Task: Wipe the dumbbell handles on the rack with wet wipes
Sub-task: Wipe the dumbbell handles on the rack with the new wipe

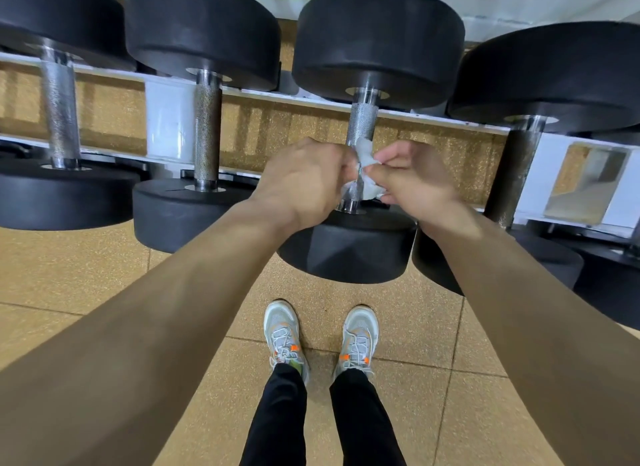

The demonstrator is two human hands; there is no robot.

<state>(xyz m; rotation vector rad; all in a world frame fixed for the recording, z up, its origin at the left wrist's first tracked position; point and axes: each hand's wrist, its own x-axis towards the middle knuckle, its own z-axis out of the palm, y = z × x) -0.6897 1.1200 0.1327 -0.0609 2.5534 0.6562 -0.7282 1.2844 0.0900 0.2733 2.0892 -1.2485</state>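
Note:
Several black dumbbells lie across a white rack [166,119], each with a knurled steel handle. Over the lower half of the third dumbbell's handle [362,126], both of my hands meet. A crumpled white wet wipe [367,174] is pinched between them, partly wrapped around that handle. My left hand [304,181] grips the wipe from the left with fingers curled. From the right, my right hand [412,178] pinches it with thumb and fingertips. Handles of the first [59,108], second [207,133] and fourth dumbbell [517,167] stand uncovered.
The near dumbbell heads [346,250] overhang the rack's front edge at thigh height. My feet in grey and orange sneakers [285,337] stand on tan speckled floor tiles [69,268] just in front of the rack. A white wall runs behind the rack.

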